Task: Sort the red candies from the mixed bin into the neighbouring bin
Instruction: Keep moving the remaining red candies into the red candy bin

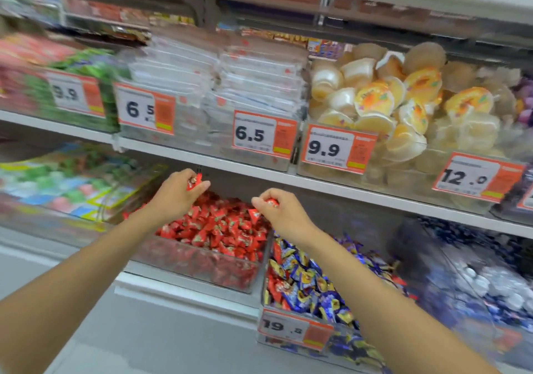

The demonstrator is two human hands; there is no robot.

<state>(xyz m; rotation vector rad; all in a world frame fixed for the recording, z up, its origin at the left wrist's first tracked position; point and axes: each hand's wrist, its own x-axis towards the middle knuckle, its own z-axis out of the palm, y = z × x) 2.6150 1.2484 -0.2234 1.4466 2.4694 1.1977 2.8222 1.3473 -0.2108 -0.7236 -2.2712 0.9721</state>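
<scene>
Left hand (176,193) pinching a crinkly red candy (194,182), right hand (285,212) pinching a second candy (272,203), above the clear plastic red-candy bin (199,268); adjacent mixed bin (346,342) blurred, partly hidden by the forearm.

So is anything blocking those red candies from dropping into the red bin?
Nothing visible. The left hand holds a red candy over the open red bin; the right hand holds another by the bin's right edge, unobstructed.

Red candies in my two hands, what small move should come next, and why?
Probably open both hands. The left hand and right hand each pinch red wrapped candies above the clear plastic bin of red candies, beside the mixed blue-and-red bin, so letting go should drop them in.
</scene>
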